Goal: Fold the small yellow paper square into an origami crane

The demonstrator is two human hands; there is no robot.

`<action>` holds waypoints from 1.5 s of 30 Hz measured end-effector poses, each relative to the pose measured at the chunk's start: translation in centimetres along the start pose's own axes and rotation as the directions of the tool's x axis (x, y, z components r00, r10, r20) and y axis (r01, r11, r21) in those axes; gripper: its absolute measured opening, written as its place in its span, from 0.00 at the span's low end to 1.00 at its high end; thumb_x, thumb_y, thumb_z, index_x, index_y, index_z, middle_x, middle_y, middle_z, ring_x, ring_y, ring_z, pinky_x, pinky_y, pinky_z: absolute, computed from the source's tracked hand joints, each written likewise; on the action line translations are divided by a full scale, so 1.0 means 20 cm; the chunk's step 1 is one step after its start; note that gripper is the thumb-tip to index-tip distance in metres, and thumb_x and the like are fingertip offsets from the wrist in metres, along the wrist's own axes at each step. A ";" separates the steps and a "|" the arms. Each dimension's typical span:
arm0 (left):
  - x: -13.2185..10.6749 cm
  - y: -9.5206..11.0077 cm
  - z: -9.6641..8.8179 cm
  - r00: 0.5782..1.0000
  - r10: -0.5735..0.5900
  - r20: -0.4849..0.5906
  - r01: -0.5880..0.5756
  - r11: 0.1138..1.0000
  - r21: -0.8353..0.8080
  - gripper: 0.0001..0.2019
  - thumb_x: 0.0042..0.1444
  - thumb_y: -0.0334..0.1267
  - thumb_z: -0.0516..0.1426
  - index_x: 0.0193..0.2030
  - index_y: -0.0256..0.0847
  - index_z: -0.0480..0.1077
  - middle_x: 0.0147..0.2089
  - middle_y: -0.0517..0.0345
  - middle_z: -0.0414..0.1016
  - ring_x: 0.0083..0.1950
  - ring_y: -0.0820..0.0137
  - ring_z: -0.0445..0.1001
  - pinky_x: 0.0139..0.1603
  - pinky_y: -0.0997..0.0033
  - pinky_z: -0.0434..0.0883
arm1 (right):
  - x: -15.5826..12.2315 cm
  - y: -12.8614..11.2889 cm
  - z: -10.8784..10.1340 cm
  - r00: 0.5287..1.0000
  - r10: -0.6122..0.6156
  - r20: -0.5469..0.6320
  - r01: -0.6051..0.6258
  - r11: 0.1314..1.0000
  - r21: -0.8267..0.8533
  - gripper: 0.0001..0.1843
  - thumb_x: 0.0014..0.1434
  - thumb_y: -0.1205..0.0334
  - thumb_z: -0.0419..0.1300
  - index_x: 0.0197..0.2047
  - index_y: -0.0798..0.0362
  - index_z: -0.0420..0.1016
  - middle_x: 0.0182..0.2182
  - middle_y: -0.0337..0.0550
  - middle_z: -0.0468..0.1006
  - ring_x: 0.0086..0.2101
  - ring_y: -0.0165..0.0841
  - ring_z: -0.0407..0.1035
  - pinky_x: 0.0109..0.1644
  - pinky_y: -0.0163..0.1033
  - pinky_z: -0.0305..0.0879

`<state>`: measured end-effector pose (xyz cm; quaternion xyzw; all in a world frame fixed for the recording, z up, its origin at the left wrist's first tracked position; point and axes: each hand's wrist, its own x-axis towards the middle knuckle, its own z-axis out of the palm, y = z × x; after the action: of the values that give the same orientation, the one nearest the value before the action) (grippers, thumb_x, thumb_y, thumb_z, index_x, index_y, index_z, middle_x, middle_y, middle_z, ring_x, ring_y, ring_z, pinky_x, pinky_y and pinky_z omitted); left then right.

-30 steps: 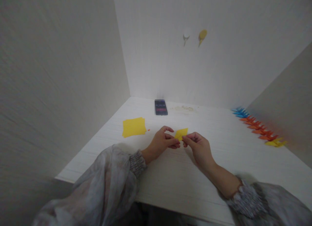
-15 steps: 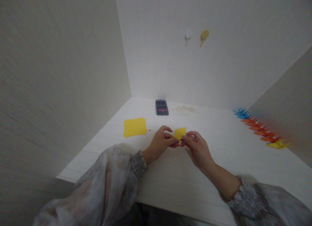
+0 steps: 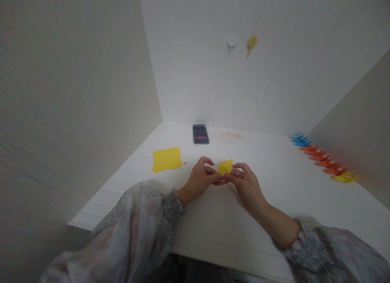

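A small folded piece of yellow paper is held between my two hands, over the middle of the white table. My left hand pinches its lower left edge between thumb and fingers. At its lower edge, my right hand grips the paper with the thumb close to the left thumb. The fingertips behind the paper are partly hidden. To the left of my left hand lies a stack of yellow paper sheets, with a tiny orange scrap beside it.
A blurred phone lies near the back wall. Along the right side runs a row of folded paper figures: blue, orange and yellow. Two hooks, one white and one yellow, are on the back wall. Walls enclose both sides.
My right thumb has moved left and down along the paper's lower edge, nearer the left thumb. More of the paper's right side shows. The whole view has shifted slightly.
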<state>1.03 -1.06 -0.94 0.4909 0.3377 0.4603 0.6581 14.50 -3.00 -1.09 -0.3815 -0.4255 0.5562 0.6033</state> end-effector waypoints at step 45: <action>0.00 0.01 -0.01 0.988 -0.076 0.136 0.097 0.984 -0.150 0.23 0.38 0.29 0.62 0.34 0.40 0.49 0.27 0.58 0.74 0.31 0.70 0.74 0.39 0.63 0.68 | 0.03 0.00 -0.04 0.997 -0.030 -0.077 0.022 0.994 -0.110 0.17 0.46 0.59 0.59 0.38 0.49 0.56 0.18 0.33 0.71 0.20 0.32 0.67 0.28 0.40 0.63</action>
<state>0.86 -1.06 -0.84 0.4517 0.2781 0.4232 0.7345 15.30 -2.49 -1.27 -0.4299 -0.4362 0.5087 0.6051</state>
